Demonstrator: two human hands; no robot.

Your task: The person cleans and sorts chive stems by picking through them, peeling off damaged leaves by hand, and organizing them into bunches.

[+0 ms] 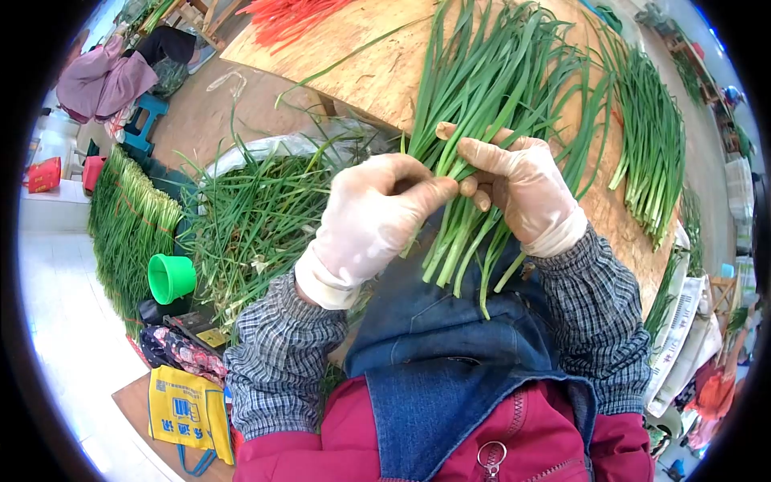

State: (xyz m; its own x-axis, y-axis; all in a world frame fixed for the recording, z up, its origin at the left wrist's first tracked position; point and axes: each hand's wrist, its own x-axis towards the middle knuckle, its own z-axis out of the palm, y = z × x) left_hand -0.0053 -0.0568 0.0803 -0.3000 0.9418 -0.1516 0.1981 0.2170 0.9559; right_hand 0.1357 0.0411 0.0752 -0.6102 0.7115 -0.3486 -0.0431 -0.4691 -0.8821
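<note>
Both hands wear thin whitish gloves and meet at a loose bunch of garlic chives (pixel 502 88) at the edge of a wooden tabletop (pixel 365 56). My left hand (pixel 377 217) is closed, thumb and forefinger pinching at the stems from the left. From the right, my right hand (pixel 526 185) is curled about the stems, thumb on top and fingertips showing beneath. The pale stem ends hang over my dark blue apron (pixel 458 329), while the leaves spread away across the tabletop. What exactly lies inside the left pinch is partly hidden.
Another chive bundle (pixel 652 149) lies at the tabletop's right. Red strips (pixel 293 18) rest at the far edge. On the left are a heap of loose leaves (pixel 257 217), a green cup (pixel 171 279), stacked chives (pixel 132 229), a yellow bag (pixel 189 414), and a person (pixel 104 76) beyond.
</note>
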